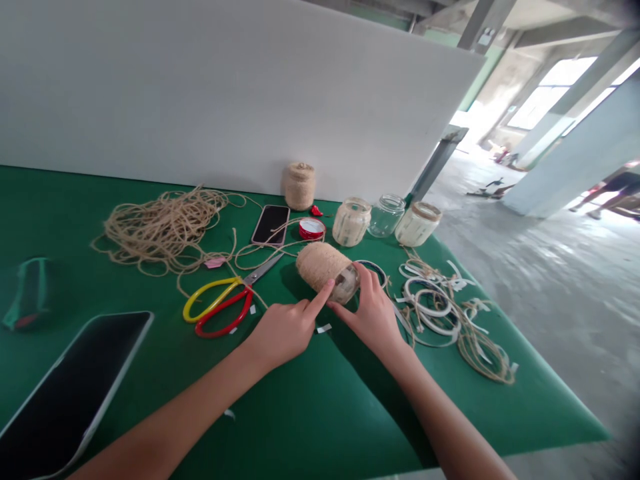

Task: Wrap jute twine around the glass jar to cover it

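A glass jar (326, 269) mostly wrapped in jute twine lies on its side on the green table (310, 413). My left hand (286, 327) points its index finger onto the wrapped side near the jar's mouth, with the other fingers curled. My right hand (372, 311) is closed around the jar's bare glass end. Scissors (226, 299) with one yellow and one red handle lie just left of my left hand. A loose heap of twine (163, 230) sits farther left, with strands running toward the jar.
At the back stand a fully wrapped jar (299, 186), a phone (271, 224), a red tape roll (312, 229) and three more jars (386, 221). White strips and twine scraps (443, 310) lie at the right. A tablet (65, 393) lies near left. The table's right edge drops to a concrete floor.
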Available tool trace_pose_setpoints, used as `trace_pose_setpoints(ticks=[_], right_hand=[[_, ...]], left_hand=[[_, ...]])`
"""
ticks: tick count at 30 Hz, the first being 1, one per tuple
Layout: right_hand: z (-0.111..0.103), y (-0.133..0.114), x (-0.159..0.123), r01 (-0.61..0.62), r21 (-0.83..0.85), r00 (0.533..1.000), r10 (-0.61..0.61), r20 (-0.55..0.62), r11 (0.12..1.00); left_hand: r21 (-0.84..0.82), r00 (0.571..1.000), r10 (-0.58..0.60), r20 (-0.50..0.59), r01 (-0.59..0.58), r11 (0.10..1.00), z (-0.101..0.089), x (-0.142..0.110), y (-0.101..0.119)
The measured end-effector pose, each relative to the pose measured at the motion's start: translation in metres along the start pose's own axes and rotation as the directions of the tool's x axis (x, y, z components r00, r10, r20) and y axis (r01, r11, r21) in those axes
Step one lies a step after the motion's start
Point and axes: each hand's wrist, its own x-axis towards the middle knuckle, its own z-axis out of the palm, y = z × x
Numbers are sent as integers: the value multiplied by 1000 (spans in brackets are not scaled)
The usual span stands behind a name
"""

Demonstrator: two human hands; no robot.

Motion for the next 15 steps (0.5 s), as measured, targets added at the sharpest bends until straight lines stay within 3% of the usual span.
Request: trace_pose_setpoints(ticks=[15], right_hand=[[-1, 1, 0, -9, -17, 1000, 9, 19, 1000]], left_hand=[[11, 1000, -3, 7, 3, 1000, 0, 0, 1]])
